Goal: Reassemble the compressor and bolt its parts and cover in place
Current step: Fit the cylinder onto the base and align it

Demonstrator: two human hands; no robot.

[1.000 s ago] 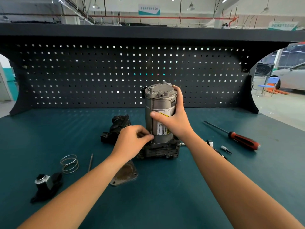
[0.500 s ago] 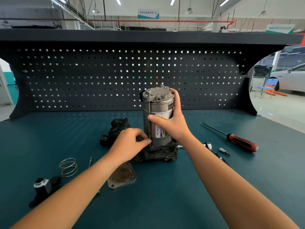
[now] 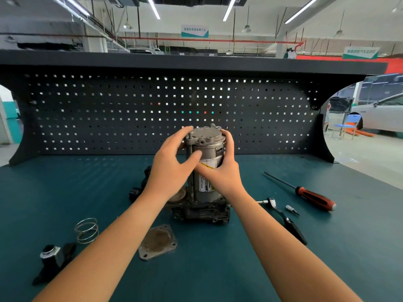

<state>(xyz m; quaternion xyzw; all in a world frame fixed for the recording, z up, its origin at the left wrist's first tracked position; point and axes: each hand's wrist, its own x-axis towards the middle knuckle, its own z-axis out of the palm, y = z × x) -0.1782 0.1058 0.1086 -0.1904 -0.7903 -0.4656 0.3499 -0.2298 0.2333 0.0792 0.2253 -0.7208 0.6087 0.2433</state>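
We held the compressor [image 3: 208,152] upright on the desk [image 3: 283,269] with both grips.

Our left grip [image 3: 172,168] curled round the left side of its top cap, thumb on the cylinder; our right grip [image 3: 222,173] wrapped the right side, thumb across the label. Near us lay the cover plate [image 3: 158,241], with a spring [image 3: 86,231] and a black capped part [image 3: 53,260] to the left. To the right lay a ratchet [image 3: 283,219], a small bit [image 3: 292,209] and a red-handled screwdriver [image 3: 314,198]. A pegboard [image 3: 130,110] stood behind.
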